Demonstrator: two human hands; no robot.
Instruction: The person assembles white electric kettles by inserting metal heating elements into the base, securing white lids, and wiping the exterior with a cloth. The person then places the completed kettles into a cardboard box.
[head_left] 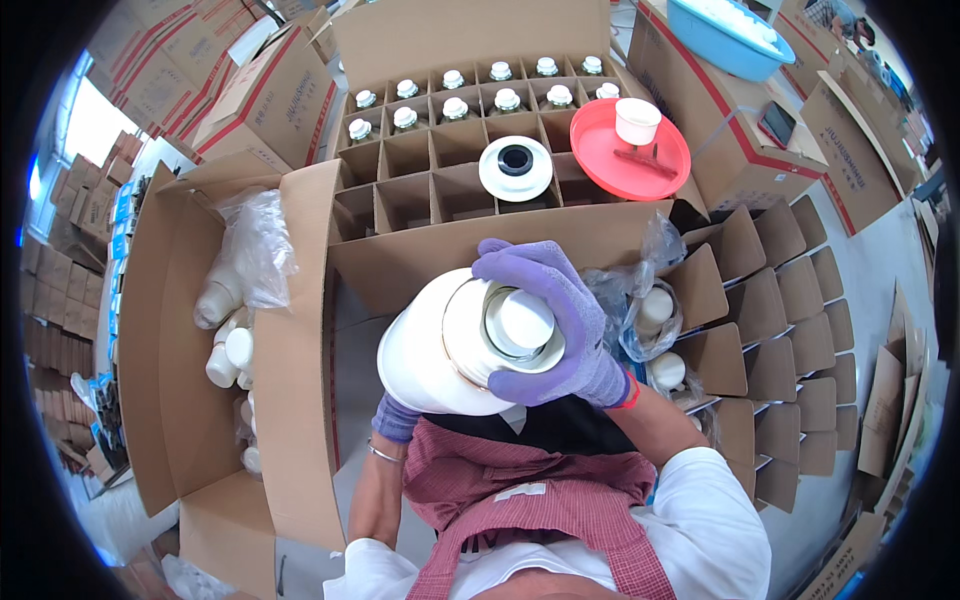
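Observation:
In front of my chest is a large white flask-like vessel (pixel 430 350), tilted with its top toward the right. Its stepped neck holds a round white cap (pixel 522 320) inside a shiny rim. My right hand (pixel 560 310), in a purple glove, wraps round the neck, thumb on the near side and fingers on the far side. Below the body, the gloved wrist of my left hand (pixel 397 418) shows; its fingers are hidden behind the vessel. Just beyond, a white disc with a black ring (pixel 515 188) and a red plate (pixel 610 175) rest on a divided carton (pixel 450 225).
White-capped bottles (pixel 455 108) stand in the carton's far rows. On the plate sits a white cup (pixel 637 121). An open box (pixel 300 400) at left holds white plastic parts; cardboard dividers (pixel 780 350) stand at right. A blue basin (pixel 730 45) and phone (pixel 776 122) lie on boxes.

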